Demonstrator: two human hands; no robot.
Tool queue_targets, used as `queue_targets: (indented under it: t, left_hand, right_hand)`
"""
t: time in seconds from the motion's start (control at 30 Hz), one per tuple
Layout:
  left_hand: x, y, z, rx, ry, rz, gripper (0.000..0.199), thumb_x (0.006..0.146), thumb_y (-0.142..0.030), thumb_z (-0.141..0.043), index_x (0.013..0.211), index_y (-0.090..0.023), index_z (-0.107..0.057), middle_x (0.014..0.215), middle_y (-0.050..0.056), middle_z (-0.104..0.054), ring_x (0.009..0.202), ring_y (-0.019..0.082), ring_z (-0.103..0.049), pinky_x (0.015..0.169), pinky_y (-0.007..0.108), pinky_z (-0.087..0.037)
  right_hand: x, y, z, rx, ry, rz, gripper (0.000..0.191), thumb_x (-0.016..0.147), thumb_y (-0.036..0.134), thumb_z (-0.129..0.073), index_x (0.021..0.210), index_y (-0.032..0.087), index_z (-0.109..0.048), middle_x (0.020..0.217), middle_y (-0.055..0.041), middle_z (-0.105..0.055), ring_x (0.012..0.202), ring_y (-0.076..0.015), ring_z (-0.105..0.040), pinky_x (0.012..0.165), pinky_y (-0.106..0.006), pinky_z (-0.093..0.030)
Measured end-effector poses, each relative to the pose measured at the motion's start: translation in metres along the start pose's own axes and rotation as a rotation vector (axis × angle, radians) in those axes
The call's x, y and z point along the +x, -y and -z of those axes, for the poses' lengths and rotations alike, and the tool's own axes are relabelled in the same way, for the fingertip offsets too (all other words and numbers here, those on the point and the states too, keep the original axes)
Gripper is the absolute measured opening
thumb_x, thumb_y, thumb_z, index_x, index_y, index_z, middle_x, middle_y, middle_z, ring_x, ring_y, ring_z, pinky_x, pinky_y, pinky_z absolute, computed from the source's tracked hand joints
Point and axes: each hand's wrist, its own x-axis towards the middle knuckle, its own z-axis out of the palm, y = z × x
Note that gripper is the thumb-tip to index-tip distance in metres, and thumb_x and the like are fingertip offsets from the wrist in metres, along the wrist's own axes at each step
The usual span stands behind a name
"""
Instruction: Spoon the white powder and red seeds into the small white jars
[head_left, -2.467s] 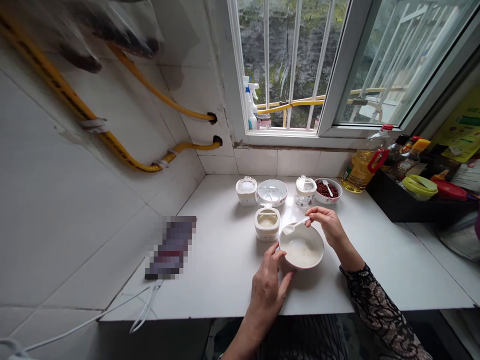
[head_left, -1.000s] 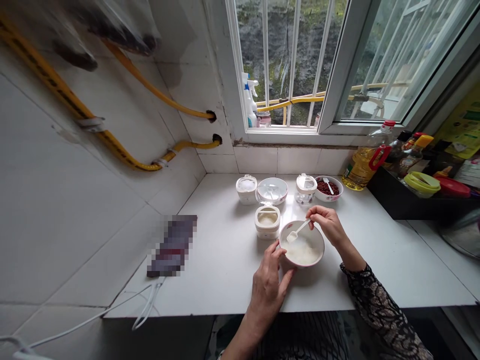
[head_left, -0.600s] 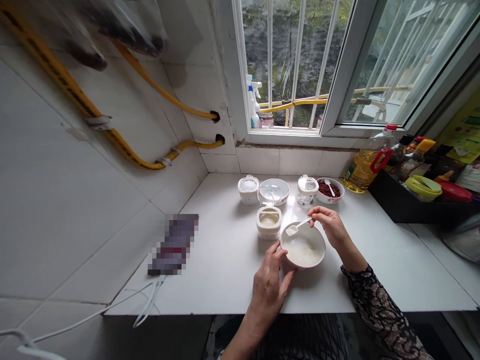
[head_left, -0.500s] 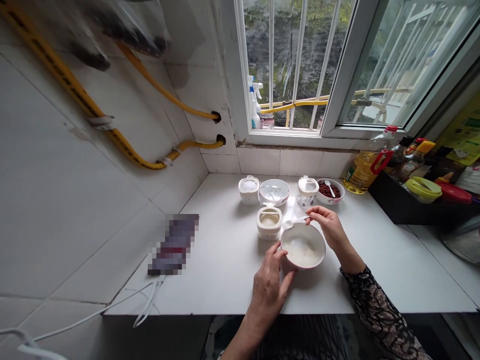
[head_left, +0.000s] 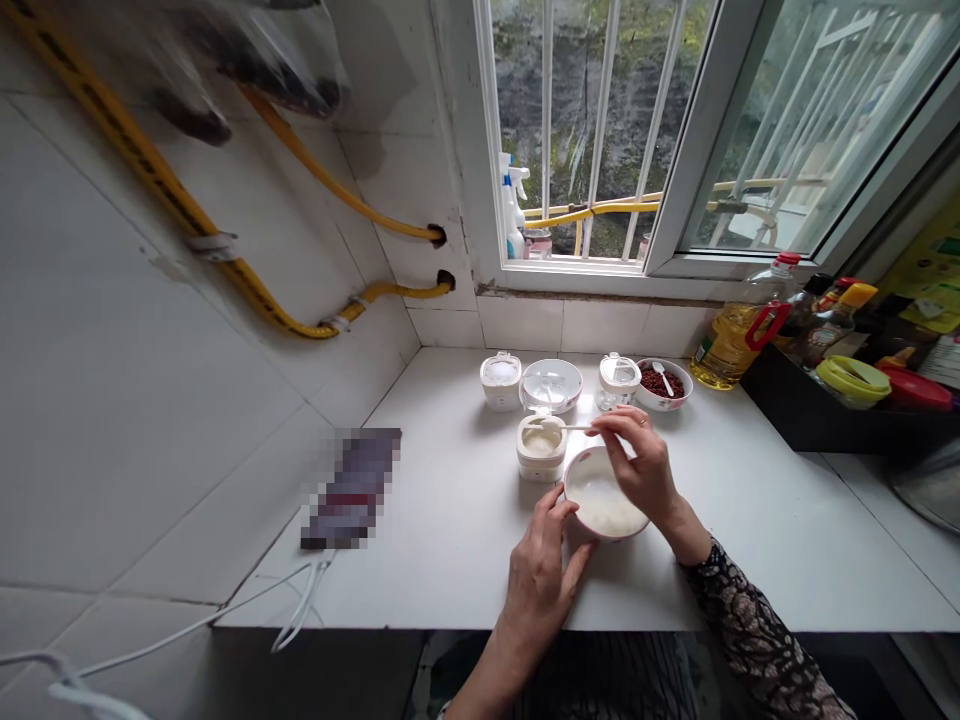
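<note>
While the right hand pinches the white spoon by its handle, its head over the open container, the left hand grips the near bowl, set just beside that container on the counter. Farther back stand a white-filled jar, a far bowl, a clear jar and a red-filled dish.

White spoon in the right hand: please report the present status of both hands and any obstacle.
Right hand pinching white spoon, head at mouth of open jar. Left hand holding bowl by side. No obstacle visible between spoon and jar.
</note>
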Motion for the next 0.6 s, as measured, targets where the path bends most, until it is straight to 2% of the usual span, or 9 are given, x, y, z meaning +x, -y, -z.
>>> queue_targets:
  t: [0.1,0.2,0.33,0.43,0.5,0.6]
  left_hand:
    - [0.0,0.0,0.0,0.0,0.003,0.001,0.034,0.092,-0.02,-0.057,0.125,-0.023,-0.047,0.134,0.014,-0.057,0.118,0.026,-0.065,0.078,0.035,-0.063]
    - [0.0,0.0,0.001,0.007,0.011,0.01,0.035,0.092,-0.02,-0.058,0.125,-0.024,-0.047,0.135,0.014,-0.057,0.117,0.027,-0.065,0.079,0.035,-0.063]
    - [0.0,0.0,0.001,0.008,0.013,0.013,0.035,0.092,-0.019,-0.058,0.125,-0.024,-0.047,0.134,0.014,-0.057,0.116,0.026,-0.066,0.079,0.035,-0.063]
    - [0.0,0.0,0.001,0.007,0.006,0.007,0.035,0.093,-0.02,-0.058,0.126,-0.024,-0.047,0.134,0.014,-0.057,0.116,0.026,-0.065,0.08,0.035,-0.063]
    - [0.0,0.0,0.001,0.005,0.001,0.001,0.035,0.093,-0.021,-0.058,0.126,-0.023,-0.047,0.134,0.014,-0.057,0.118,0.026,-0.065,0.08,0.035,-0.063]
    - [0.0,0.0,0.001,0.001,0.012,0.005,0.036,0.093,-0.021,-0.058,0.127,-0.024,-0.047,0.134,0.013,-0.057,0.119,0.026,-0.064,0.08,0.034,-0.062]
  right_hand:
    - [0.0,-0.005,0.017,0.122,-0.022,-0.262,0.009,0.092,0.024,-0.057,0.091,0.022,-0.066,0.072,-0.0022,-0.072,0.079,-0.0221,-0.067,0.081,-0.037,-0.051]
    - [-0.001,-0.013,0.03,0.154,0.085,-0.406,0.011,0.089,0.024,-0.056,0.084,0.022,-0.066,0.066,-0.0007,-0.069,0.069,-0.0208,-0.065,0.076,-0.036,-0.049]
    - [-0.005,-0.02,0.028,-0.022,0.257,-0.301,0.014,0.08,0.015,-0.055,0.074,0.023,-0.065,0.069,-0.0023,-0.07,0.078,-0.0232,-0.064,0.091,-0.042,-0.044]
    - [-0.009,-0.018,0.019,-0.014,0.36,-0.227,0.017,0.078,0.012,-0.053,0.073,0.023,-0.065,0.069,-0.0011,-0.07,0.072,-0.0207,-0.061,0.097,-0.044,-0.04]
    - [-0.01,-0.016,0.015,0.035,0.389,-0.252,0.019,0.078,0.012,-0.05,0.072,0.023,-0.064,0.064,0.001,-0.068,0.067,-0.0191,-0.059,0.099,-0.044,-0.039]
    - [-0.008,-0.014,0.018,0.096,0.34,-0.387,0.018,0.077,0.015,-0.05,0.068,0.023,-0.063,0.06,0.0011,-0.067,0.067,-0.0192,-0.06,0.095,-0.042,-0.041]
